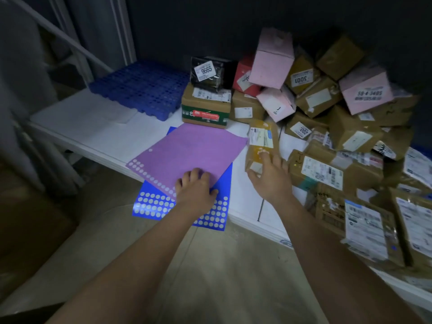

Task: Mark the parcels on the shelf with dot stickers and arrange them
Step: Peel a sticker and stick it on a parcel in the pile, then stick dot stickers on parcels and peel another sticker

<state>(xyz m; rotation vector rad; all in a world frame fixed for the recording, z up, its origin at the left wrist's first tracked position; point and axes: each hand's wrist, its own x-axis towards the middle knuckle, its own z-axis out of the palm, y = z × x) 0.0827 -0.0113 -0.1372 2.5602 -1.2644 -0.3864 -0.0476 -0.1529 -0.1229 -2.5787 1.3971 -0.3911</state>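
While the left hand (pixel 195 188) rests with curled fingers on the near edge of a purple sticker sheet (pixel 187 155), its grip pressing the paper down rather than closing round it, the right hand (pixel 271 176) reaches to a small brown parcel (pixel 259 146) wrapped in clear tape. That hand's fingers are spread and lie against the parcel's near end; whether the thumb has closed on it cannot be told through the blur. The purple sheet lies slanted over a blue sticker sheet (pixel 149 204), both showing rows of pale dots, and both overhang the front edge of the white shelf (pixel 93 134). Just behind them stands a green-banded carton (pixel 205 111) with a black bagged parcel (pixel 207 72) numbered 9665 on top. To the right, brown boxes and pink boxes (pixel 272 57) are heaped in a loose pile (pixel 339 113) against the dark back wall. A blue plastic pallet (pixel 142 90) sits at the rear left of the shelf.
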